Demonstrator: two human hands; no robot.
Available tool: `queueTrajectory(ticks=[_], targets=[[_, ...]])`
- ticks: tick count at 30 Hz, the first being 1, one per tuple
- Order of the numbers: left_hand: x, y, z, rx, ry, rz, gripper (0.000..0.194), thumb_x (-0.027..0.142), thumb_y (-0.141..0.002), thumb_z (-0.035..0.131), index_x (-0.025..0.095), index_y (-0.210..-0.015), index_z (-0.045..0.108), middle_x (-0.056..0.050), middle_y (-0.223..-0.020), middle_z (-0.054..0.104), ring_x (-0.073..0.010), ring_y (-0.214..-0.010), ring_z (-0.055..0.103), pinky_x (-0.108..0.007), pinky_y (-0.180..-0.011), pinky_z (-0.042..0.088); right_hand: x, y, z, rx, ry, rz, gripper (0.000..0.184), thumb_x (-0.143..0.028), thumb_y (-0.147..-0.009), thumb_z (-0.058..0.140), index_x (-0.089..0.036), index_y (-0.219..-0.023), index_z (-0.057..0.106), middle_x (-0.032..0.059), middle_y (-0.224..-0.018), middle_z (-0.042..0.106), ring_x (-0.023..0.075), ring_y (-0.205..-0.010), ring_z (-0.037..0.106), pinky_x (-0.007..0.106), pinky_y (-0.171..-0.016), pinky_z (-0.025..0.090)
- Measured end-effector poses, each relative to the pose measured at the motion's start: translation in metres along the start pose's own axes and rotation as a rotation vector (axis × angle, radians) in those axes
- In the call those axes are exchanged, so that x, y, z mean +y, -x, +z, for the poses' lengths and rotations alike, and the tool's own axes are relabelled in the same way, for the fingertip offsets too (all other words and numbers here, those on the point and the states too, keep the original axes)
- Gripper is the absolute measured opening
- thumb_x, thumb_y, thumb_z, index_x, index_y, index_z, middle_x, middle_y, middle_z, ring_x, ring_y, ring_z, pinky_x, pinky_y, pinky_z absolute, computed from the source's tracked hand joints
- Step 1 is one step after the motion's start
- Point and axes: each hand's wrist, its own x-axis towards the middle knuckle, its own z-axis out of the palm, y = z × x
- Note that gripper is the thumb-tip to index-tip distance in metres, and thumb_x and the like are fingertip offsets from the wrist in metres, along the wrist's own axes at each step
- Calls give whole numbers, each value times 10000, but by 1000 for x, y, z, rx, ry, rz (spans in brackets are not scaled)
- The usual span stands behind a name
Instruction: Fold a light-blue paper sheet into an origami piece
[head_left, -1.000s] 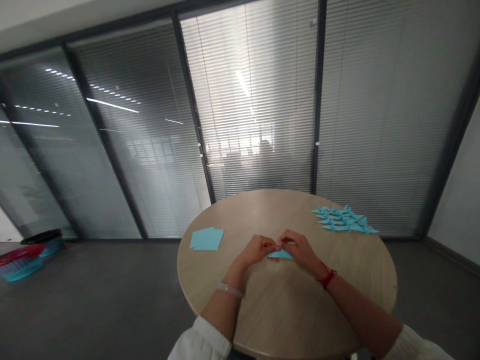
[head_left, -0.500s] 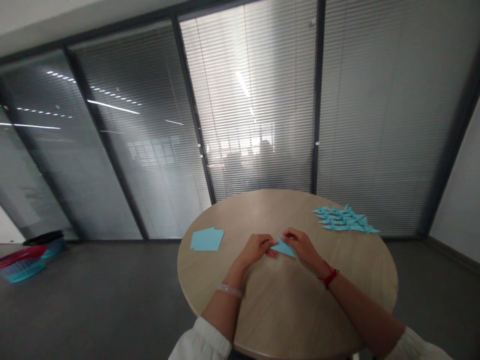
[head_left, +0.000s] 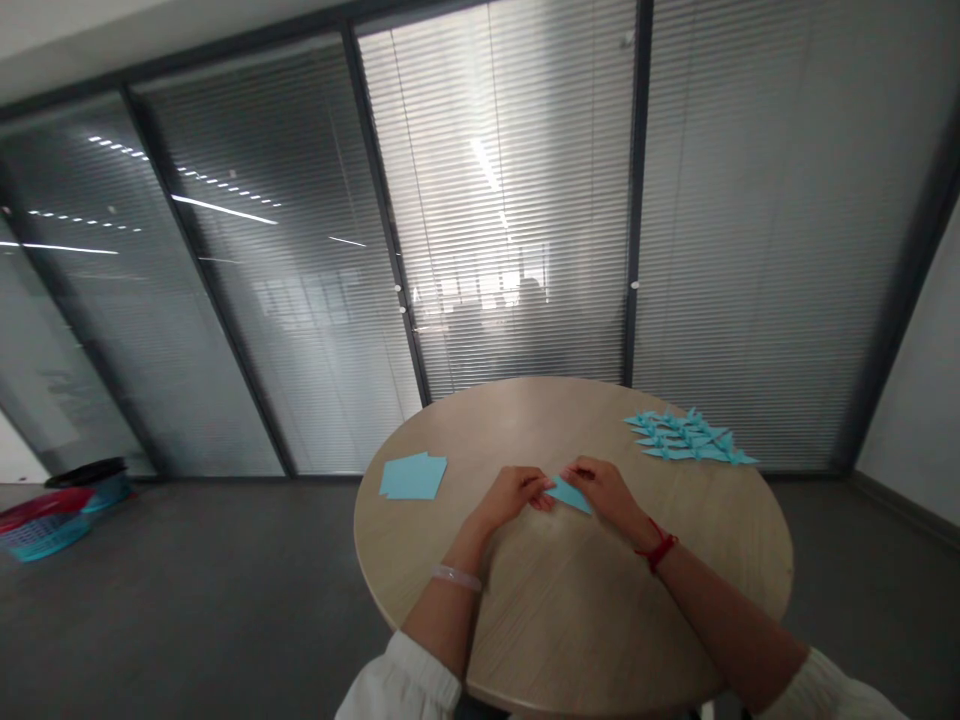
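Observation:
Both of my hands meet over the middle of a round wooden table (head_left: 570, 620). My left hand (head_left: 516, 494) pinches the left corner of a small folded light-blue paper (head_left: 568, 494). My right hand (head_left: 606, 490) grips the same paper from the right, fingers curled over its edge. The paper is a flat triangular fold held just above the tabletop. A pale bangle circles my left wrist and a red cord my right wrist.
A stack of flat light-blue paper squares (head_left: 412, 476) lies at the table's left. Several folded blue paper figures (head_left: 688, 438) lie in rows at the far right. Glass walls with blinds stand behind. Coloured baskets (head_left: 52, 508) sit on the floor, far left.
The folded paper has turned from lying under my fingers to a tilted position between both hands, and my hands have shifted slightly apart.

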Motion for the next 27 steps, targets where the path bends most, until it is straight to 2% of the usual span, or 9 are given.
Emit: queueTrajectory(ticks=[6,12,15,17,19,21,23,27], targets=[[-4,-1,-4,21,12,-20,455,572,-760,557,125,-687,597,-51,-616,665,-140,-536,610,-246,-543,476,1,-1,1,-80,-75,56,312,-395,-803,523,-164,-701,706,29,-669,682,176,-635,592,248,-576,401],[-8,-3,-3,15,59,-27,439,551,-759,570,119,-687,595,-55,-604,672,-137,-514,618,-231,-520,478,7,-2,3,-58,-26,51,322,-392,-792,524,-147,-675,696,25,-632,659,158,-601,559,241,-557,367],[-5,-1,-3,40,39,-18,424,514,-796,538,112,-685,612,-64,-596,673,-140,-506,617,-235,-516,483,9,-3,4,-71,-87,82,328,-408,-774,536,-145,-641,680,18,-602,637,151,-577,540,236,-537,353],[-1,1,-4,67,11,27,388,465,-819,529,101,-806,662,-89,-694,705,-155,-587,645,-256,-571,504,12,-4,4,-87,-153,111,337,-418,-774,530,-141,-646,674,15,-589,625,146,-562,534,232,-531,360],[2,3,-4,98,-40,97,376,397,-788,601,131,-1048,652,-108,-894,719,-183,-756,665,-274,-647,514,15,-5,4,-90,-183,126,348,-426,-779,523,-135,-663,675,15,-586,619,143,-550,526,231,-523,366],[5,4,-4,123,-110,155,545,320,-688,720,190,-1200,586,-105,-1074,682,-213,-935,635,-275,-700,508,18,-5,5,-84,-174,121,350,-427,-782,522,-133,-683,683,19,-601,627,143,-554,521,232,-521,366],[7,5,-3,121,-165,179,593,265,-637,762,211,-1203,592,-93,-1101,673,-222,-984,615,-270,-719,498,20,-6,6,-91,-177,110,342,-422,-787,524,-136,-703,692,24,-631,640,146,-575,523,234,-525,367],[6,3,-2,97,-204,160,339,261,-719,689,187,-1049,691,-78,-1008,709,-186,-810,645,-269,-711,490,19,-4,9,-97,-251,139,360,-440,-802,522,-141,-663,665,19,-589,600,139,-549,503,235,-493,362]])
